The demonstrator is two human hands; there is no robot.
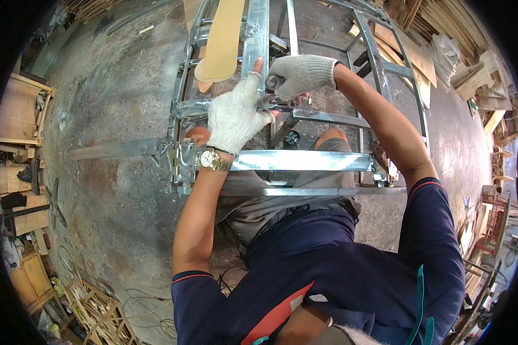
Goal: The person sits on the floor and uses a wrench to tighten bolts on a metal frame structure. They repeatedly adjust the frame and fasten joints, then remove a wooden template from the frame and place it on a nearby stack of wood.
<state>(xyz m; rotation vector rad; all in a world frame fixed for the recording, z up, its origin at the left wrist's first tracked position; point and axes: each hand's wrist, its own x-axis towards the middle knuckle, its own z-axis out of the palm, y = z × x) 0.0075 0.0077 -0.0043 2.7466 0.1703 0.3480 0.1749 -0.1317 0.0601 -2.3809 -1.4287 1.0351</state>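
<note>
My left hand [233,115], in a white knit glove with bare fingertips, grips the metal frame [256,43] at a joint beside the long flat bar. Its forefinger points up along the bar, its thumb is out to the right, and its other fingers are hidden. My right hand [308,75], gloved likewise, is closed around a metal tool with a round grey end [274,81], just right of the bar. The tool's kind is unclear. Between the hands lies a small metal fitting [265,103], partly covered by my fingers.
A tan board [224,40] lies along the frame's far left. The near crossbar [302,161] passes in front of my knees, and a flat bar [112,149] juts out left. Wood stacks [463,34] line the right; cables [149,305] lie on the floor at lower left.
</note>
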